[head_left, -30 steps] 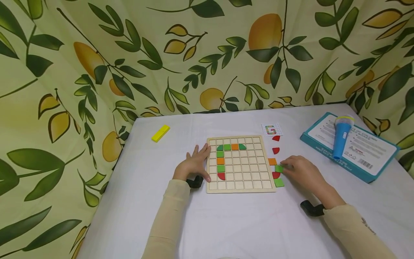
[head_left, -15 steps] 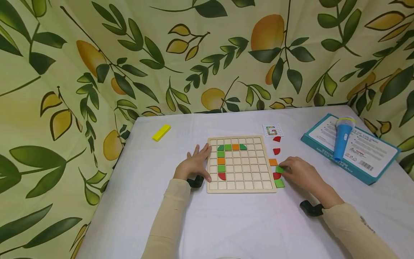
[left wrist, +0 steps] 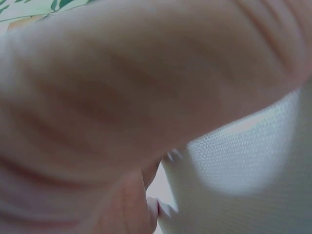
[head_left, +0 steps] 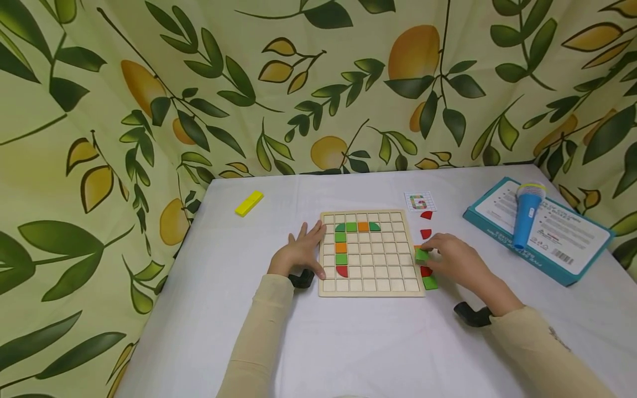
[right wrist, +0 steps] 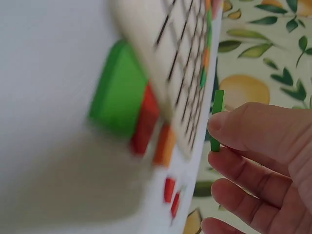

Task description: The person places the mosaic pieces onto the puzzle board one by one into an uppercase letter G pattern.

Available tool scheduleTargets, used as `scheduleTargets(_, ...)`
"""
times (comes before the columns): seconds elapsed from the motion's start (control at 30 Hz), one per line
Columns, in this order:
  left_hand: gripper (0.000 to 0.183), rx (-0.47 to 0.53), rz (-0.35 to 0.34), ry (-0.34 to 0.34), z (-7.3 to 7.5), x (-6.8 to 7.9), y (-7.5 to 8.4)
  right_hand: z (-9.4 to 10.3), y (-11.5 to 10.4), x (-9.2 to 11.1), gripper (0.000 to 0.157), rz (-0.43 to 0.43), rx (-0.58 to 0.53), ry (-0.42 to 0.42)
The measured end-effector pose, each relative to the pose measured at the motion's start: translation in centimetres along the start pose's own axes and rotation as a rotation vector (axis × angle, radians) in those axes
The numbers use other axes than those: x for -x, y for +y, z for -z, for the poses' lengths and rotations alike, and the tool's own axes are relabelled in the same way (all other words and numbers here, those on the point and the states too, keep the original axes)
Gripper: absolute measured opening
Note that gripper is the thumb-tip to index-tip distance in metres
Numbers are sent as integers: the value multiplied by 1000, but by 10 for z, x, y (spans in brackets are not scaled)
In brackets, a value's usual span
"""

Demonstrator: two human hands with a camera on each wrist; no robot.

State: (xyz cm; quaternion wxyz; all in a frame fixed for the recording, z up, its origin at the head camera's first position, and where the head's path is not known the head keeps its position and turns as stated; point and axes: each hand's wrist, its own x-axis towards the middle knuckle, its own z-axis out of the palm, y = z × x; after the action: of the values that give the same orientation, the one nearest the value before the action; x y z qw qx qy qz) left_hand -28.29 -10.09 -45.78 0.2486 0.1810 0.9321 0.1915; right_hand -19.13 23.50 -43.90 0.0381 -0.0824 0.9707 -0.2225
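My right hand (head_left: 455,260) pinches a green square tile (head_left: 421,256) between thumb and fingers, just off the right edge of a wooden grid board (head_left: 370,293). In the right wrist view the tile (right wrist: 220,100) is seen edge-on, raised off the table. My left hand (head_left: 298,254) rests on the board's left edge with fingers spread. Green, orange and red tiles fill part of the grid, along an upper row and down a left column, ending in a red quarter-round tile (head_left: 342,271). The left wrist view is mostly filled by the blurred hand (left wrist: 146,87).
Beside the board lie red quarter-round tiles (head_left: 426,234), a partly hidden orange tile and another green square tile (head_left: 430,282). A small pattern card (head_left: 420,202) lies behind them. A blue toy microphone (head_left: 526,218) rests on a teal box (head_left: 572,271) at right; a yellow block (head_left: 249,203) lies at left.
My right hand has lifted the green tile from beside the board and moved slightly left and up with it, over the orange tile. The left hand stays on the board's edge.
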Motion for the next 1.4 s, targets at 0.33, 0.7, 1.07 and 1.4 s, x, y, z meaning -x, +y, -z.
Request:
scheduleTargets(0.33, 134, 5, -13, -2, 1, 1, 0, -17, -45, -23, 30, 133, -8, -5)
scheduleTargets(0.7, 134, -17, -8, -7, 1, -1, 1, -38, -82, -39, 23, 314, 53, -15)
scheduleTargets(1.07, 133, -17, -12, -2, 2, -1, 2, -56, -95, -39, 26, 356, 64, -103)
scheduleTargets(1.4, 133, -4, -11, -13, 2, 2, 1, -59, -99, -38, 24, 372, 90, -105)
